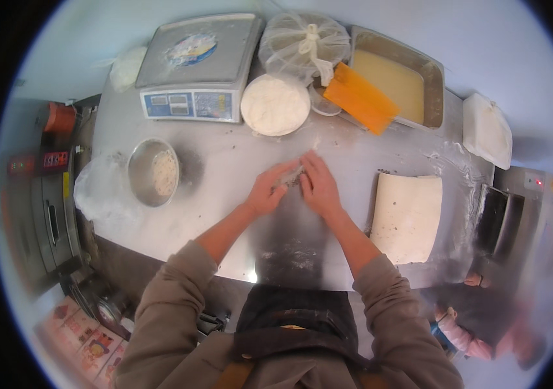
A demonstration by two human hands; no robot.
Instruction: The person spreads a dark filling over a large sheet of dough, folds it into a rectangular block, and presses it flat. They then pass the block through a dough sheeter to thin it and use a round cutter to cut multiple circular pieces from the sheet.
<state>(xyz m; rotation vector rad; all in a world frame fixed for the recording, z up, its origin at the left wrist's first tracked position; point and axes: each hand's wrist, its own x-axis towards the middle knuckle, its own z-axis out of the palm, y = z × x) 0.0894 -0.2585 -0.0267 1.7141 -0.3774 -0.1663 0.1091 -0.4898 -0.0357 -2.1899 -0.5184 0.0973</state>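
Small speckled bits [293,176] sit between fingers of left hand [266,190] and right hand [321,187], both loosely cupped, unclenched. Probably light, loose (scatters easily, imo), best scooped from both sides.

Bakery kitchen, metal worktable [218,159], digital scale [192,61], folded dough [407,217], mixing bowl [137,170]

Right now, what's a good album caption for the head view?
Dark specks between left hand and right hand, metal table below.
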